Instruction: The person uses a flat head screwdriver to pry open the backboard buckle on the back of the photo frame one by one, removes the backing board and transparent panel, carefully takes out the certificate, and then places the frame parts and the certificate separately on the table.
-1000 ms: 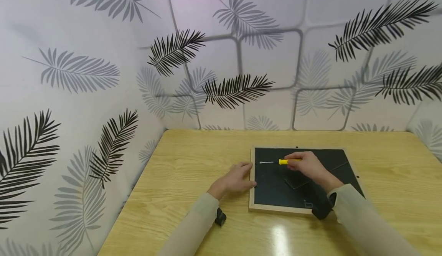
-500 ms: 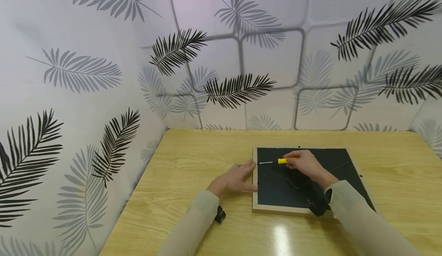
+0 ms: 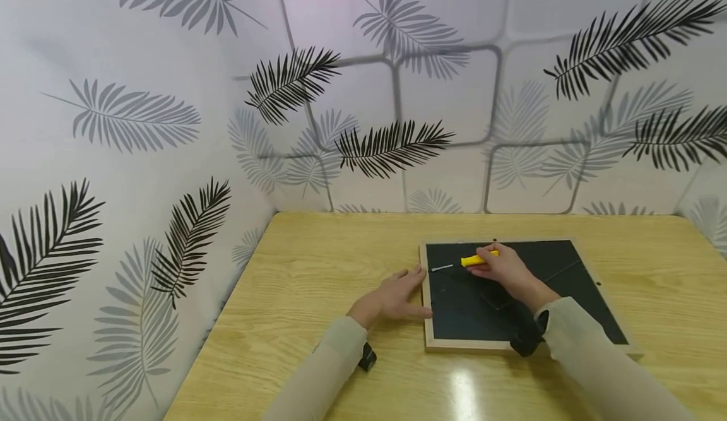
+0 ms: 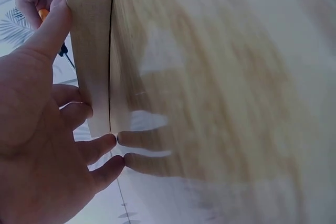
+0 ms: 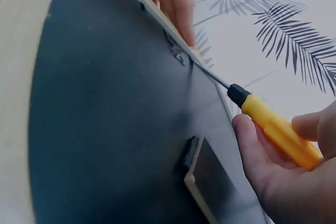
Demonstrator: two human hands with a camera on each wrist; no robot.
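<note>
A picture frame lies face down on the table, its dark backing board upward. My right hand grips a screwdriver by its yellow handle, over the board. In the right wrist view, the screwdriver's thin shaft slants to the frame's inner edge, its tip right at a small dark tab. My left hand rests against the frame's left side with fingers spread. In the left wrist view, the left thumb lies along the wooden side and the lower fingertips touch the table.
A stand leg is fixed on the backing, partly under my right forearm. Small dark tabs stick out at the frame's edges. The wooden table meets a leaf-patterned wall behind and on the left.
The screwdriver's handle has tilted upward, so its shaft now slants down to the left edge. The frame and my left hand have shifted slightly right in the head view.
</note>
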